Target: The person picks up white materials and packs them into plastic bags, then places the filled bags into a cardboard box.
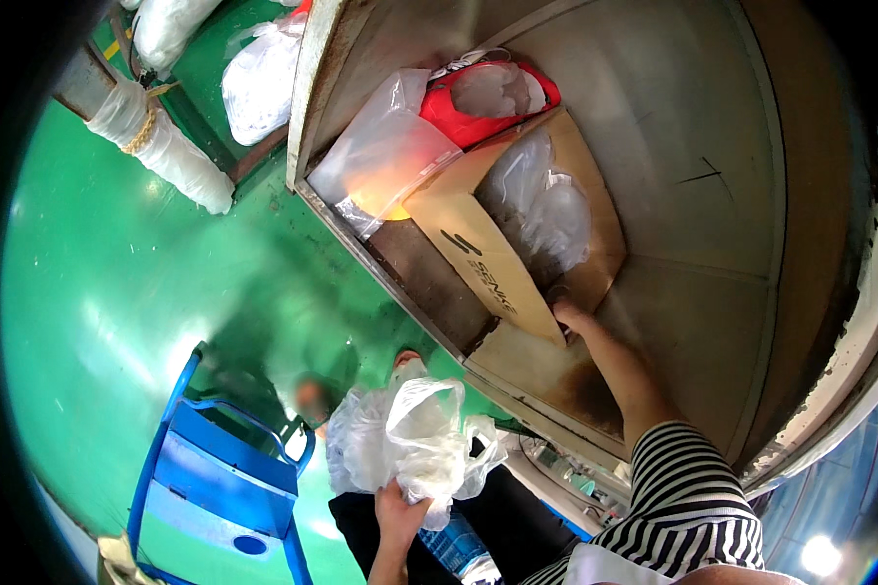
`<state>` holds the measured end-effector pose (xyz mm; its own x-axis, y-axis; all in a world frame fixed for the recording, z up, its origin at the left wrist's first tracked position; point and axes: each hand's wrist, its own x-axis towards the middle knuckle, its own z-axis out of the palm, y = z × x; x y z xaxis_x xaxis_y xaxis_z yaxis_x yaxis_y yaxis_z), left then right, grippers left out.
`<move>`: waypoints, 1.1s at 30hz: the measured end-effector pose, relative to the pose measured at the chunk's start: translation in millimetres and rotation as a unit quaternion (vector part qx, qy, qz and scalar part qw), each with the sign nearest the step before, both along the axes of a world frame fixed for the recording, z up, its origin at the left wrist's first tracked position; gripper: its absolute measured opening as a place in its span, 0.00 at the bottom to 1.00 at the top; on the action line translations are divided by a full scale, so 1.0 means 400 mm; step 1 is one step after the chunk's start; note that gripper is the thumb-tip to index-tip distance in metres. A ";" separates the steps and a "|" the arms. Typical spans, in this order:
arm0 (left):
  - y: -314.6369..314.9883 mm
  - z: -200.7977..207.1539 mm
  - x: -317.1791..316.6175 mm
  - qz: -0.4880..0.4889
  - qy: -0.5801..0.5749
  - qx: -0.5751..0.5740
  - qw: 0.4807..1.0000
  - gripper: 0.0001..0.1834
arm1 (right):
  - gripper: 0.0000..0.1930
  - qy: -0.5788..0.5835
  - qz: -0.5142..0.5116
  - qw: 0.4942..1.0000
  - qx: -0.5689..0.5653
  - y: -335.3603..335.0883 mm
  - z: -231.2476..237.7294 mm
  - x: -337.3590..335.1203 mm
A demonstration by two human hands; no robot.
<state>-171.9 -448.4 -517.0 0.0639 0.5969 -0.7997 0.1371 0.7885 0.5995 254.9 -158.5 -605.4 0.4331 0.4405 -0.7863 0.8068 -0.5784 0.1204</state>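
My left hand (398, 517) is closed on the bottom of a white plastic bag (427, 444), whose loop handle stands up above my lap. More crumpled, whitish plastic lies against its left side. At the near corner of an open cardboard box (458, 229), my right hand (570, 314) grips the rim, its fingertips partly hidden inside. The box stands tilted on a metal shelf. Crumpled clear plastic bags (556, 219) lie in it.
Behind the box are a red bag (478, 107) and a clear plastic bag (371, 146) with something orange-yellow in it. A metal edge (380, 278) fronts the shelf. A blue chair (219, 478) stands on the green floor at left, and a plastic-wrapped post (161, 146) beyond.
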 end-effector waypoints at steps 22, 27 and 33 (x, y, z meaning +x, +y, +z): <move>0.052 0.045 -0.002 0.289 -0.274 -0.098 0.912 0.30 | 0.25 0.446 -0.047 0.865 0.224 -0.304 0.235 -0.484; 0.077 0.065 -0.036 0.445 -0.492 -0.085 0.744 0.39 | 0.22 0.436 0.118 0.878 0.157 -0.456 0.286 -0.710; 0.040 0.034 -0.011 0.477 -0.411 -0.145 0.763 0.38 | 0.12 0.418 0.413 0.800 0.124 -0.513 0.304 -0.765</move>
<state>-176.4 -432.5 -503.5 0.2616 0.4917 -0.8305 -0.9113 0.4093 -0.0448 -50.9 -363.7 -483.8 -0.7174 0.4923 -0.4930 0.6647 0.2717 -0.6959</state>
